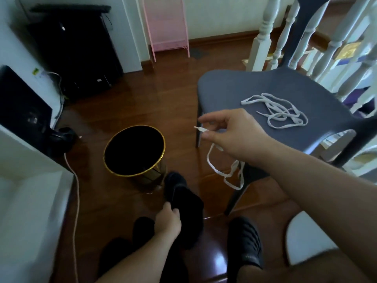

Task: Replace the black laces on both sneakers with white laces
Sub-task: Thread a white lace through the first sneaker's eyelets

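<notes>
My left hand (168, 220) grips a black sneaker (183, 203) by its opening and holds it low over the floor between my legs. My right hand (230, 131) pinches a white lace (224, 172) near its tip; the rest of the lace hangs in loops below the hand, beside the chair's front edge. A second white lace (275, 111) lies in a loose tangle on the seat of the grey chair (234, 86). Another dark shoe (246, 242) shows at lower right; whether it is laced is too dark to tell.
A black bin with a gold rim (133, 150) stands on the wooden floor just left of the sneaker. A white cable (76, 180) runs along the floor at left. White banister posts (263, 33) rise behind the chair. A pink rack (167, 27) stands by the far wall.
</notes>
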Motion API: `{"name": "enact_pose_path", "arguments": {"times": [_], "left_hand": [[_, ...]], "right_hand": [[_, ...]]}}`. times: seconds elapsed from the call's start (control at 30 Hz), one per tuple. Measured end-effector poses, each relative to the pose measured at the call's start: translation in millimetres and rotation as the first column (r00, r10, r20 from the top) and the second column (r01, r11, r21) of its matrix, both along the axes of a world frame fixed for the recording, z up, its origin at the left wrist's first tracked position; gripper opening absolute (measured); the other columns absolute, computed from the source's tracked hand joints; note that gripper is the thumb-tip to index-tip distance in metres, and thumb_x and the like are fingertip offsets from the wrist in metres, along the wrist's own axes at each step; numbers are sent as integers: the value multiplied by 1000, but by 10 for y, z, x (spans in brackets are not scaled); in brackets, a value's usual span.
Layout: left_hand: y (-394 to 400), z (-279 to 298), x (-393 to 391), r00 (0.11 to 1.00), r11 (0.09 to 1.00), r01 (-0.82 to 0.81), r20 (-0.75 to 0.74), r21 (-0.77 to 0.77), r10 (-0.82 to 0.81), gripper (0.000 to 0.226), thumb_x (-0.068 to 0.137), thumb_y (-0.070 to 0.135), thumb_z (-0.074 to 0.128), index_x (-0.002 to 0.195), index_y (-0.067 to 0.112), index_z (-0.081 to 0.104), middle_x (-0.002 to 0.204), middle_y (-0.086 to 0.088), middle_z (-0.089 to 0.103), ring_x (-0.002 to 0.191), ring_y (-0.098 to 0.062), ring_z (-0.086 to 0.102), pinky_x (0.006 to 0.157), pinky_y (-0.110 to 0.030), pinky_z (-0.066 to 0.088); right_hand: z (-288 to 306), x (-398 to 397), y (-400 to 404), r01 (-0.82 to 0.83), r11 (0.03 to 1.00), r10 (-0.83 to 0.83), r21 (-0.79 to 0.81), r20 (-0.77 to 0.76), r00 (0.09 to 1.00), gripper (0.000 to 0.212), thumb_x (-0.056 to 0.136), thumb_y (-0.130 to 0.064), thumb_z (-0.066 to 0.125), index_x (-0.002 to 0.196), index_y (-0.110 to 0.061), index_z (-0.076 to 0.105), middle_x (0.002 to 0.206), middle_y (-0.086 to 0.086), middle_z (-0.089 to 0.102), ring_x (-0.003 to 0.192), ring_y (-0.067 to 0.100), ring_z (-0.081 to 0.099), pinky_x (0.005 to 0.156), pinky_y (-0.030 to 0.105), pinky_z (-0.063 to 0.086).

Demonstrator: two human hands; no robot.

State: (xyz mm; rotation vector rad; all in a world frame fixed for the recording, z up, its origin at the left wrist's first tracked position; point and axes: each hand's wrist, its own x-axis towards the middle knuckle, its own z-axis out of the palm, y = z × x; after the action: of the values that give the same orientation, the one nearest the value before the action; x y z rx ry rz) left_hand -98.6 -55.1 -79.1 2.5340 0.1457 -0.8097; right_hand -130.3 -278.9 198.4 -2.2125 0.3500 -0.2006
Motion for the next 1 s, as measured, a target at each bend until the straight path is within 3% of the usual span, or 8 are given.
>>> {"name": "enact_pose_path", "arguments": {"times": [0.1,0.2,0.33,0.4,0.47,0.63,0.77,1.0], "left_hand": [[-89,584,129,992,987,96,95,-129,-84,57,110,41,37,164,26,30,156,-9,49,115,-29,67,95,-48,59],[-57,1345,277,958,948,248,195,-202,-209,59,111,43,41,165,23,29,161,-3,44,130,-25,61,106,-42,53],[224,2407,303,852,882,420,426,-211,-304,53,112,46,42,160,25,39,122,7,66,93,-19,71,79,-39,59],[401,2837,260,774,840,498,547,-215,-318,27,111,47,42,122,32,62,96,10,68,81,-23,67,67,-40,54],[550,3138,179,749,823,503,607,-262,-265,28,111,45,44,91,28,54,78,2,59,63,-21,57,57,-36,43],[735,3271,-102,771,796,421,633,-434,-63,24,111,41,48,94,28,59,77,-2,62,64,-25,58,57,-39,40],[625,3252,-252,730,788,401,682,-467,33,18,110,34,49,95,33,59,77,6,63,61,-9,57,52,-22,39],[502,3232,-241,558,834,521,812,-181,-172,49,99,3,57,123,45,54,147,15,39,123,-2,46,101,-18,46]], "right_hand": [[111,-21,-44,71,996,-70,-62,13,997,11,90,-34,77,100,-37,80,88,-20,73,85,-8,64,67,8,45],[269,-58,-84,117,990,-112,-79,70,991,7,85,-33,80,80,-34,77,76,-16,72,72,-5,64,61,15,44],[501,-209,-74,89,996,-89,2,134,987,18,90,-36,78,79,-24,70,70,-4,70,59,2,60,61,27,49],[581,-275,49,26,999,-29,23,121,992,21,94,-40,74,83,-23,67,70,2,70,63,12,63,68,39,55],[655,-337,259,-59,998,55,28,113,992,21,98,-42,67,87,-24,65,69,1,68,63,16,63,68,44,56],[854,-564,728,-121,988,139,-99,194,971,34,90,-58,69,85,-28,54,65,-11,60,59,6,54,54,19,40],[901,-630,781,-121,959,189,-256,263,946,35,84,-39,78,80,-27,45,61,-1,53,58,16,50,51,27,37],[824,-582,818,-96,979,158,-181,368,916,22,82,-11,60,76,-23,42,56,0,41,51,16,34,48,26,28]]}}
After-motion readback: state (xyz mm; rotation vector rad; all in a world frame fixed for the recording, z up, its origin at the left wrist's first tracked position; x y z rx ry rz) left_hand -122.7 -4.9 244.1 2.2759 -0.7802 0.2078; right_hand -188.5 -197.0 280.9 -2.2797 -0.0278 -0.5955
